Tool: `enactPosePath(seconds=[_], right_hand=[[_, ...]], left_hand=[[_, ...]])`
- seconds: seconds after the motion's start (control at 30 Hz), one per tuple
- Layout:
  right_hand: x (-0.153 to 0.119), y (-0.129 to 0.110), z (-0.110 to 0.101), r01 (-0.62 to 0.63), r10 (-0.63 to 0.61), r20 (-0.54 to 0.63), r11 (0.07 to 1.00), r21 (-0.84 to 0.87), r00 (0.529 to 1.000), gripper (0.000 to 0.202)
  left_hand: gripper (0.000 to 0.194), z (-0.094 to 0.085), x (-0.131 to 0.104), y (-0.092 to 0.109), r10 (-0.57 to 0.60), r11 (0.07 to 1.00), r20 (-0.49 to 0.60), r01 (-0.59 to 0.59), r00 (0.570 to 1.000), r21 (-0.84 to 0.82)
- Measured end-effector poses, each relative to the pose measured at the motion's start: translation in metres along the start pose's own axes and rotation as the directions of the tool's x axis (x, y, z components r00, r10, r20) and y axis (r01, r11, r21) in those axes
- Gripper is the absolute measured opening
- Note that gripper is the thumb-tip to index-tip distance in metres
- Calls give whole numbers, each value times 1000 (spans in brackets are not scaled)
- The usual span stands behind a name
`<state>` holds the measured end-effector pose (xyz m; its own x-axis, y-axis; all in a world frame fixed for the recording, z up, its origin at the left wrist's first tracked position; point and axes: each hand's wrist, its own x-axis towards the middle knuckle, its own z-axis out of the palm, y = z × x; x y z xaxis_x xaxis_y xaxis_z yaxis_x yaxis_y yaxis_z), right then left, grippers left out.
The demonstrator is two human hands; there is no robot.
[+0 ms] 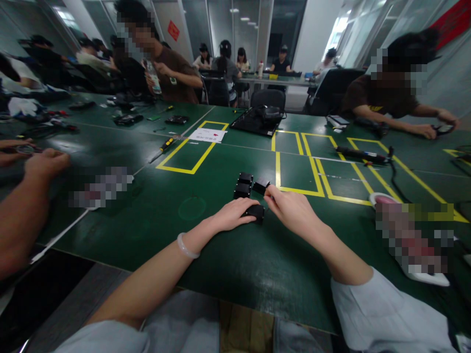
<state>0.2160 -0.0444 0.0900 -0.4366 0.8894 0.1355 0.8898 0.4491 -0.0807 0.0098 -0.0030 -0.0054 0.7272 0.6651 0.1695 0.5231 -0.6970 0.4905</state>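
Note:
Small black box-shaped parts are grouped on the green table in front of me. My left hand [235, 214] rests low over the table, its thumb and fingers closed around the nearest black box-shaped part [257, 212]. With bent fingers, my right hand [290, 205] pinches the right end of another black box-shaped part [261, 185], which sits tilted. Just left of that one, two more black box-shaped parts [243, 189] stand close together in a column, near my left fingertips. My fingers hide some of the parts' sides.
Yellow tape [300, 190] outlines rectangles on the green table [221, 260]. A screwdriver [162, 149], a paper sheet [208, 135], a black flat panel [253, 122] and a black corded tool [362, 154] lie farther off. A co-worker's hands [44, 162] are at left; others sit around.

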Motion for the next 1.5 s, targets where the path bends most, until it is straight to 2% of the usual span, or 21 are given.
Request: enactPosePath(seconds=[0.2, 0.43, 0.7, 0.93, 1.2, 1.37, 1.5], right_hand=[[-2, -2, -4, 20, -18, -22, 996, 86, 1000, 20], [0, 0, 0, 0, 0, 0, 1000, 27, 1000, 29], [-2, 0, 0, 20, -15, -51, 993, 115, 999, 24], [1, 0, -3, -35, 34, 27, 999, 14, 999, 28], [-2, 0, -3, -2, 6, -47, 996, 93, 999, 21], [-1, 1, -2, 11, -11, 2, 999, 42, 1000, 28], [0, 2, -2, 6, -7, 19, 999, 33, 1000, 26]], left_hand=[[43, 2, 0, -1, -7, 1000, -10, 7, 1000, -6], [44, 1, 0, -1, -6, 1000, -2, 6, 1000, 0], [43, 2, 1, -3, -1, 1000, -3, 1, 1000, -3], [44, 0, 0, 0, -2, 1000, 8, 2, 1000, 1], [43, 0, 0, 0, 4, 1000, 0, -4, 1000, 0], [44, 1, 0, 0, -3, 1000, 6, 3, 1000, 12], [44, 1, 0, -1, 5, 1000, 3, -5, 1000, 3]])
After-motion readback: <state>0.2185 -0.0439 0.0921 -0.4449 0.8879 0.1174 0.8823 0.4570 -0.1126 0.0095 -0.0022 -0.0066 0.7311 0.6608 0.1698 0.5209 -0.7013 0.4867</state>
